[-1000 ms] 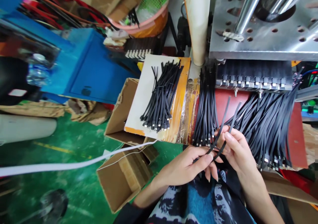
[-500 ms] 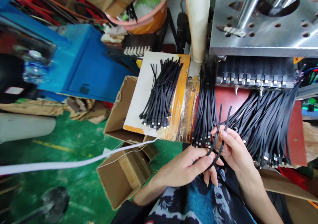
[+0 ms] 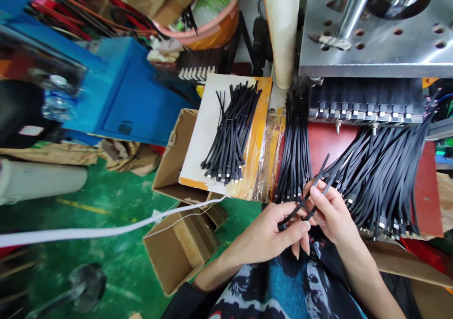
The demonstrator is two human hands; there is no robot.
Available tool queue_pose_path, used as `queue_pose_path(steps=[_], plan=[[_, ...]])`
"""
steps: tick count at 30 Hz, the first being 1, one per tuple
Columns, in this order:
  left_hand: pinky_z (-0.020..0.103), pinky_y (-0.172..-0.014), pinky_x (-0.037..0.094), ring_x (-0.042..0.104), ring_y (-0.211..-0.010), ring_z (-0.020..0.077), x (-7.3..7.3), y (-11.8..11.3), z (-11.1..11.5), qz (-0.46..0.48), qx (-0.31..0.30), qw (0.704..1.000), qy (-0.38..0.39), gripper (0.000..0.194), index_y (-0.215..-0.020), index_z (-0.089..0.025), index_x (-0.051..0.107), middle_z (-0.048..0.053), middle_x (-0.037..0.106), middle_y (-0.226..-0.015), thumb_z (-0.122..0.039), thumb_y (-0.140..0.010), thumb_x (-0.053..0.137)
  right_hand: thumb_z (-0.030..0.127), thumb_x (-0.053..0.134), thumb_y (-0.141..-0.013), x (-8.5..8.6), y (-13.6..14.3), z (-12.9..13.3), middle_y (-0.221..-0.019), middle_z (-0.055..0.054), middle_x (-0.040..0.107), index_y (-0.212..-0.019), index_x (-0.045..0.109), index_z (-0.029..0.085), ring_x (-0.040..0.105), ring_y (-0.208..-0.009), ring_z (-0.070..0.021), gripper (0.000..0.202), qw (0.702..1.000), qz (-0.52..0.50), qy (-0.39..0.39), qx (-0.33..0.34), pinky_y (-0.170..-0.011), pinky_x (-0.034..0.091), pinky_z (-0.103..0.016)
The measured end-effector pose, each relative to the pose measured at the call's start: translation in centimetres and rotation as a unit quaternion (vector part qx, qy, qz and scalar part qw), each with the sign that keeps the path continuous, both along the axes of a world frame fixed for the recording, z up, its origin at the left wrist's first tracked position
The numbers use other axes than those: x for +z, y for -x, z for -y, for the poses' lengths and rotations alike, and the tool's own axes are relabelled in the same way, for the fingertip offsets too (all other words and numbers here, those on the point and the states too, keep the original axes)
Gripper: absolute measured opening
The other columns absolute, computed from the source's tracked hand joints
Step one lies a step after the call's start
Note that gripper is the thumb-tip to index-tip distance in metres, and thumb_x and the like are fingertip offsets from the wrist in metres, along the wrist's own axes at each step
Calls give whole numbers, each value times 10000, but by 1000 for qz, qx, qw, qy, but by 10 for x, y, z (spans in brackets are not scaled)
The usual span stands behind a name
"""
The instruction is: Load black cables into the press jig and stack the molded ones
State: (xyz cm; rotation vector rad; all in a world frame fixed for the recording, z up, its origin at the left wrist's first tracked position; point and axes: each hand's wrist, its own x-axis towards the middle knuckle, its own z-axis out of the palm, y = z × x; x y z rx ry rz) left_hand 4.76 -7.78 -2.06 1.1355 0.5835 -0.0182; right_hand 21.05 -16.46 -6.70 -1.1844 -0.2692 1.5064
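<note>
Close to my lap, a short flat black cable point(image 3: 321, 170) is bent into a loop, its two strands crossing between my hands. My left hand point(image 3: 271, 231) is closed on the looped part, thumb on top. Fingertips of my right hand point(image 3: 331, 208) pinch the strands higher up, below the free ends. Behind the hands lies a bundle of black cables point(image 3: 293, 154) with small metal plugs toward me. A larger fan of cables point(image 3: 385, 182) spreads to the right on a red board point(image 3: 426, 191). Further left, a tied pile of cables point(image 3: 231, 135) rests on a cardboard sheet point(image 3: 198, 144).
A black fixture point(image 3: 364, 97) with a row of plugs sits beneath a drilled metal plate point(image 3: 389, 64). Open cardboard boxes point(image 3: 170, 257) stand at lower left, near a white cord point(image 3: 116, 231). A blue cabinet point(image 3: 138, 97) and a pink basket point(image 3: 215, 29) are farther back.
The cable strands have tilted to the right and cross more between my hands. Both hands stay close together with the cable. The view has shifted slightly.
</note>
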Motion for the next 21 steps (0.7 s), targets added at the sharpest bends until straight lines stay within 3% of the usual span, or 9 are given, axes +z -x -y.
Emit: queue_pose_path(steps=[5, 10, 15, 21], plan=[[206, -591, 535, 663, -590, 122, -4, -7, 3, -6, 56, 998, 34, 476, -1058, -152, 635, 46, 739, -769, -625, -1046, 589, 594, 708, -981, 9, 1, 5, -611, 65, 504, -801, 561, 203, 459, -468, -68, 456, 996, 76, -37, 20, -446, 390, -183], [204, -643, 552, 697, -638, 120, -1, -12, 4, -25, 95, 995, 22, 404, -903, -181, 584, -8, 698, -724, -552, -1058, 618, 505, 634, -1053, 25, -5, 10, -657, 35, 646, -864, 558, 223, 664, -522, -151, 348, 990, 88, -69, 84, -538, 545, -264], [245, -737, 578, 749, -762, 155, -2, -9, 4, -56, 79, 995, -14, 369, -918, -175, 619, 13, 730, -815, -511, -1070, 617, 415, 666, -1047, 29, -13, 14, -667, 24, 667, -823, 600, 213, 674, -592, -150, 309, 974, 192, -79, 90, -600, 530, -256], [250, -738, 566, 731, -756, 157, 0, -4, 3, -62, 75, 995, -36, 372, -902, -165, 642, 34, 738, -826, -492, -1076, 607, 374, 653, -1051, 27, -13, 20, -743, 13, 667, -865, 642, 206, 658, -589, -142, 251, 972, 206, -92, 69, -581, 507, -255]])
